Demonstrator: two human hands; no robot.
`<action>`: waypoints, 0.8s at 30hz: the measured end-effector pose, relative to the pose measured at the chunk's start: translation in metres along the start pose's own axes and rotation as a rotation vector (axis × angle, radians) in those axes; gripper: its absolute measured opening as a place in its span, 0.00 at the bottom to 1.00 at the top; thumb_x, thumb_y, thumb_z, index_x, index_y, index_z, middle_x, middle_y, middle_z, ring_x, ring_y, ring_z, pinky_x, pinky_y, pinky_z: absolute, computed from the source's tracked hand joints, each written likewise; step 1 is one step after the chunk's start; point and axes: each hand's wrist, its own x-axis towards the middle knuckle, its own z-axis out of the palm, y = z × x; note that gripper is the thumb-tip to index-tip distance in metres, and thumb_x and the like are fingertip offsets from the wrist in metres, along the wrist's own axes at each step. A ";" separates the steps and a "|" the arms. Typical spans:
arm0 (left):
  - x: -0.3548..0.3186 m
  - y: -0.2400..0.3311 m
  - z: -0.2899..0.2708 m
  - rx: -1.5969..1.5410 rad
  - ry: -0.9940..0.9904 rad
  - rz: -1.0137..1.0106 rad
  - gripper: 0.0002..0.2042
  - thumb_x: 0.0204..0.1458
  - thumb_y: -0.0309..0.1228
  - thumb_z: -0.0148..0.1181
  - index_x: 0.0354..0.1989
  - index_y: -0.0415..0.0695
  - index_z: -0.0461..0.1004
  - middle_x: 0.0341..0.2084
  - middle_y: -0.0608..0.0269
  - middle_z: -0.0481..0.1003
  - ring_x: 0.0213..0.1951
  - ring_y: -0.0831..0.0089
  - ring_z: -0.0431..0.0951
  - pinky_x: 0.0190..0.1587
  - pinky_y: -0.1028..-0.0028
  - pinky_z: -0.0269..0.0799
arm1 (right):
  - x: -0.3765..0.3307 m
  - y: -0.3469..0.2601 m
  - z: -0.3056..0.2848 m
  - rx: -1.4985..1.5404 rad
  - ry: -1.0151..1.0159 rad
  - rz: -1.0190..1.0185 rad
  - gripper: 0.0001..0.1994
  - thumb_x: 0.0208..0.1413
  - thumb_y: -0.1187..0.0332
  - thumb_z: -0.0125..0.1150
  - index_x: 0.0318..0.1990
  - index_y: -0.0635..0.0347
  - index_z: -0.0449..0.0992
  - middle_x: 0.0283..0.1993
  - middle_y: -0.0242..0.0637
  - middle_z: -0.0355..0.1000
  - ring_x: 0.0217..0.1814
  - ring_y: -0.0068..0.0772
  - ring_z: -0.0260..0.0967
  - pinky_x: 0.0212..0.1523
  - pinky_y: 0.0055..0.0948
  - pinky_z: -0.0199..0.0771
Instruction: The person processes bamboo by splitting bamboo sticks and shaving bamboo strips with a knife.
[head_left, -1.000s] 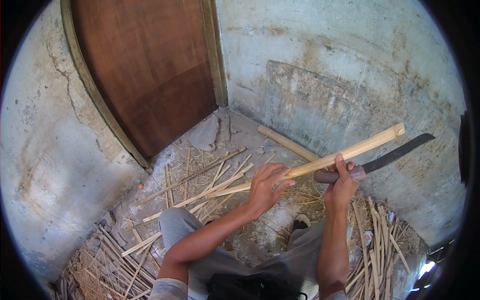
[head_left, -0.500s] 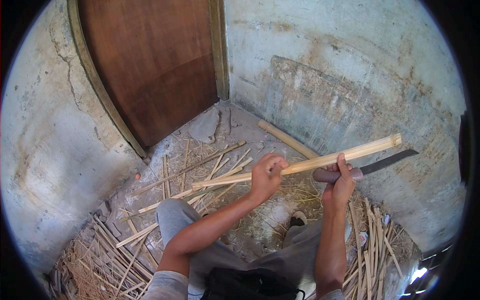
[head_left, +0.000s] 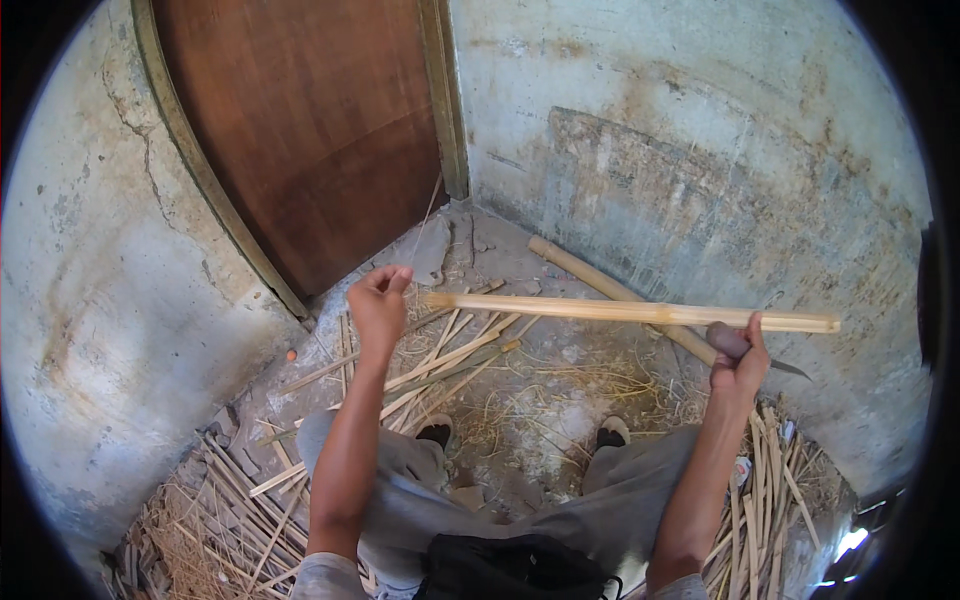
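Note:
My right hand (head_left: 740, 368) is closed around a machete's rounded handle (head_left: 728, 340), and its dark blade (head_left: 790, 368) points off to the right. The same hand supports a long pale split bamboo strip (head_left: 590, 308), which lies nearly level across the view with its left end free. Just left of that end, my left hand (head_left: 378, 310) is closed in a pinch on a thin bamboo sliver (head_left: 426, 222) that rises from the fingertips toward the door. The left hand and the bamboo strip are apart.
A round bamboo pole (head_left: 580, 268) lies by the right wall. Split strips (head_left: 455, 360) are scattered ahead of my knees. More strips are heaped at lower left (head_left: 240, 510) and lower right (head_left: 765, 490). A brown door (head_left: 310, 130) stands ahead, with a flat stone slab (head_left: 430, 250) near it.
My left hand has let go of the bamboo strip and moved left and up with a thin sliver. My right hand has shifted right with the strip and machete, and the strip has levelled out.

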 end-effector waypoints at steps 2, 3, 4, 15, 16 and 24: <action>0.010 -0.010 -0.027 0.293 -0.124 -0.011 0.10 0.49 0.29 0.65 0.34 0.35 0.79 0.27 0.53 0.79 0.29 0.65 0.78 0.35 0.68 0.71 | -0.002 -0.008 0.001 0.014 0.036 -0.026 0.09 0.53 0.68 0.68 0.28 0.56 0.72 0.23 0.24 0.63 0.24 0.19 0.62 0.27 0.23 0.71; 0.008 -0.013 -0.038 0.588 -0.238 -0.026 0.14 0.48 0.31 0.66 0.40 0.34 0.78 0.33 0.48 0.80 0.34 0.59 0.80 0.39 0.65 0.73 | 0.001 -0.012 -0.003 0.015 0.052 -0.038 0.09 0.53 0.69 0.68 0.27 0.55 0.72 0.23 0.24 0.62 0.23 0.18 0.62 0.27 0.23 0.71; 0.001 -0.016 -0.040 0.588 -0.234 -0.021 0.14 0.48 0.31 0.66 0.40 0.34 0.78 0.33 0.48 0.80 0.34 0.59 0.80 0.39 0.65 0.73 | 0.005 -0.015 -0.008 0.015 0.068 -0.052 0.09 0.54 0.69 0.68 0.27 0.55 0.72 0.23 0.23 0.62 0.23 0.18 0.62 0.27 0.22 0.72; -0.032 -0.008 0.001 0.445 -0.492 0.106 0.45 0.35 0.39 0.77 0.64 0.42 0.60 0.58 0.41 0.63 0.61 0.47 0.63 0.63 0.60 0.60 | 0.015 -0.026 -0.026 0.073 0.080 -0.011 0.09 0.54 0.67 0.68 0.30 0.56 0.72 0.23 0.24 0.62 0.23 0.19 0.63 0.29 0.24 0.75; -0.035 -0.004 0.008 0.410 -0.491 0.018 0.46 0.34 0.40 0.78 0.64 0.43 0.60 0.60 0.42 0.63 0.62 0.48 0.62 0.65 0.61 0.59 | 0.011 -0.026 -0.022 0.068 0.093 0.007 0.09 0.54 0.66 0.68 0.31 0.56 0.71 0.24 0.24 0.63 0.22 0.20 0.63 0.29 0.24 0.75; -0.040 -0.033 0.031 0.467 -0.141 0.417 0.22 0.40 0.34 0.73 0.47 0.43 0.78 0.56 0.44 0.68 0.57 0.50 0.69 0.57 0.60 0.68 | 0.028 -0.026 -0.038 0.070 0.141 0.145 0.12 0.52 0.65 0.69 0.37 0.62 0.73 0.30 0.33 0.71 0.30 0.31 0.74 0.35 0.30 0.82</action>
